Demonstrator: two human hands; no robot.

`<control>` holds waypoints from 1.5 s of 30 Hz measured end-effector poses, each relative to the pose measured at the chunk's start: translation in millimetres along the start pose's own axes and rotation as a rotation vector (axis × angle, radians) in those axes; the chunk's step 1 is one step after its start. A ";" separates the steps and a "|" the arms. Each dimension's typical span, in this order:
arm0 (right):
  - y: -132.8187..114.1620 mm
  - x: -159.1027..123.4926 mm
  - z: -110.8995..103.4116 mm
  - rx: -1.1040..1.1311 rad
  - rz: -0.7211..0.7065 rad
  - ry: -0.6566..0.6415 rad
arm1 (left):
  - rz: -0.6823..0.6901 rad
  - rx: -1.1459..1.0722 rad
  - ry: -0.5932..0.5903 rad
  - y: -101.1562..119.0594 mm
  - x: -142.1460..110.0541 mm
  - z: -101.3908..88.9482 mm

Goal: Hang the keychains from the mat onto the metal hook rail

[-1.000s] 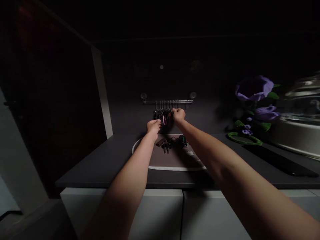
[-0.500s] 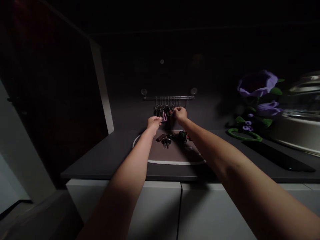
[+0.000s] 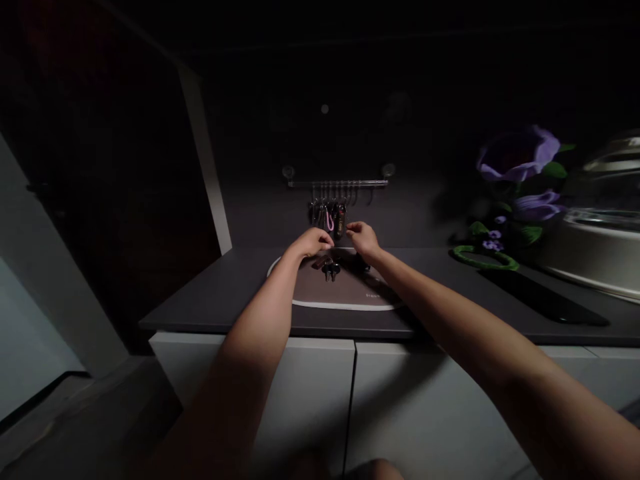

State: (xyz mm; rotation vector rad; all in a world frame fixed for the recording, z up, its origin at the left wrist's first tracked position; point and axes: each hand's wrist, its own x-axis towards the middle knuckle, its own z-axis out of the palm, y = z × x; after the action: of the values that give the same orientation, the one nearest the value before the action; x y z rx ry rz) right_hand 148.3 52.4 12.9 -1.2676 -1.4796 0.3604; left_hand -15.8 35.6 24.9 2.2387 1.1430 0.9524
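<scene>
A metal hook rail (image 3: 337, 183) is fixed to the dark wall, with several keys and fobs (image 3: 331, 217) hanging from it, one with a pink loop. Below it lies an oval mat (image 3: 345, 297) on the dark countertop (image 3: 220, 293), carrying a small pile of keys (image 3: 329, 268). My left hand (image 3: 311, 241) hovers just above that pile, fingers curled downward. My right hand (image 3: 364, 239) is beside it, just under the hanging fobs, fingers partly closed. The scene is very dark, and I cannot make out whether either hand holds anything.
Purple artificial flowers (image 3: 517, 170) with green leaves stand at the right by the wall. A metal pot with a lid (image 3: 597, 217) is at the far right, a dark flat strip (image 3: 543, 297) before it. White cabinet doors (image 3: 310, 393) are below the counter.
Both hands have come down from the hanging keys on the rail to just above the mat and its keys. The camera has pulled back and tilted, showing more cabinet front.
</scene>
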 end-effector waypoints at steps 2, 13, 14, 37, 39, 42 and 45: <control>0.2 -14.7 -4.9 -0.080 -0.059 -0.077 | 0.009 0.071 -0.088 -0.8 -0.9 0.4; 8.1 -43.7 -27.8 -0.469 -0.300 -0.305 | -0.121 0.136 -0.295 0.3 -9.6 7.7; 9.3 -42.1 -27.8 -0.479 -0.301 -0.307 | -0.111 0.164 -0.288 0.1 -9.5 8.1; 3.8 -37.7 -27.2 -0.578 -0.355 -0.403 | -0.021 0.053 -0.038 14.4 -5.8 0.9; 2.2 -38.6 -27.7 -0.575 -0.352 -0.397 | -0.059 -0.063 -0.027 16.0 -6.4 1.3; 0.9 -39.1 -28.0 -0.566 -0.351 -0.389 | -0.114 -0.223 -0.014 19.3 -7.8 1.5; 0.5 -38.8 -28.0 -0.525 -0.364 -0.357 | -0.121 -0.341 0.007 21.8 -8.5 1.0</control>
State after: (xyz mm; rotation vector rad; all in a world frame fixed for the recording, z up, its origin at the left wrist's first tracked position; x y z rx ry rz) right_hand 165.6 9.1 2.1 -1.3388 -2.1671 -0.0596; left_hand -7.3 16.3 35.3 1.8759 1.0195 1.0198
